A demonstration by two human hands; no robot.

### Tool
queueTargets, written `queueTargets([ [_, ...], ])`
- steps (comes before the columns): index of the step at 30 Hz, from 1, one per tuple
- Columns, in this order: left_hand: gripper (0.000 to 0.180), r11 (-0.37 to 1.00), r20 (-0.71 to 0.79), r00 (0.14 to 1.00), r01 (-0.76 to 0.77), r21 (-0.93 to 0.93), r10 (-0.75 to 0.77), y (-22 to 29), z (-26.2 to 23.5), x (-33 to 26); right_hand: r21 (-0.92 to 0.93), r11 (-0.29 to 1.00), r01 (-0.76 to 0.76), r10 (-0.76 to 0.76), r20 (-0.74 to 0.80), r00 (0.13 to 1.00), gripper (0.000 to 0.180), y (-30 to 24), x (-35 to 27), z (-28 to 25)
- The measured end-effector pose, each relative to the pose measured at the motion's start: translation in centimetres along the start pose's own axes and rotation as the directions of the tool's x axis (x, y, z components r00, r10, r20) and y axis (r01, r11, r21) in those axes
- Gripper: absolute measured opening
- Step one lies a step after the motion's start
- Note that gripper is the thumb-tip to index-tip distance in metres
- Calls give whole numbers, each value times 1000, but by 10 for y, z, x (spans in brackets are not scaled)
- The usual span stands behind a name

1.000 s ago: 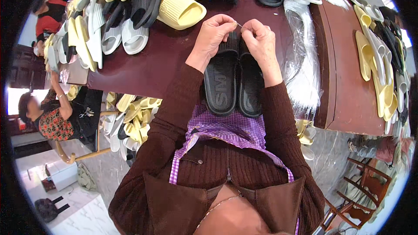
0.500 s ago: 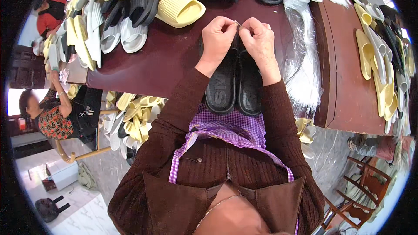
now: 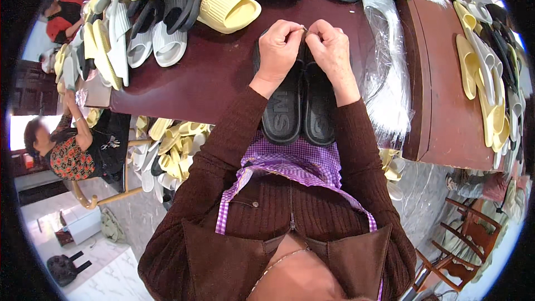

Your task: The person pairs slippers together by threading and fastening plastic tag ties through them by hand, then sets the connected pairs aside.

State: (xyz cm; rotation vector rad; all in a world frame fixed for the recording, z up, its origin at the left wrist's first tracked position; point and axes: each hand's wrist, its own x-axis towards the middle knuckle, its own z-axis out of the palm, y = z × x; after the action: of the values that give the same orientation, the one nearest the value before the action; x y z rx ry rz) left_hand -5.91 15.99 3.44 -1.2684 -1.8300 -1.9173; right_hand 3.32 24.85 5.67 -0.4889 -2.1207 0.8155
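While we are looking down over our brown sleeves, our left hand (image 3: 280,47) and right hand (image 3: 330,50) are meeting fingertip to fingertip above the toe end of a pair of black slippers (image 3: 301,106). Both hands are pinching with thumb and forefinger pressed together; whatever is caught between them is too small for us to tell. The slippers are lying side by side, touching, on the dark red table (image 3: 200,78), with their heels hanging over its near edge above our purple checked apron (image 3: 301,161). A heap of yellow, grey and black slippers (image 3: 184,0) is filling the far side of the table, and clear plastic bags (image 3: 390,83) are lying just to our right. Another person (image 3: 67,150) is sitting at far left.
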Motion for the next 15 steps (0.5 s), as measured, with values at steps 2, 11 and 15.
queueTargets([
  [2,3,998,27,999,22,-54,-21,-2,-1,2,12,1000,3,-3,1,1000,5,2,1,1],
  [11,5,631,347,836,549,-547,-426,-5,-14,10,185,978,-96,88,50,995,6,3,0,3],
  [15,6,587,401,813,582,-563,-422,-8,-17,13,115,993,-26,22,34,999,6,6,-1,3],
])
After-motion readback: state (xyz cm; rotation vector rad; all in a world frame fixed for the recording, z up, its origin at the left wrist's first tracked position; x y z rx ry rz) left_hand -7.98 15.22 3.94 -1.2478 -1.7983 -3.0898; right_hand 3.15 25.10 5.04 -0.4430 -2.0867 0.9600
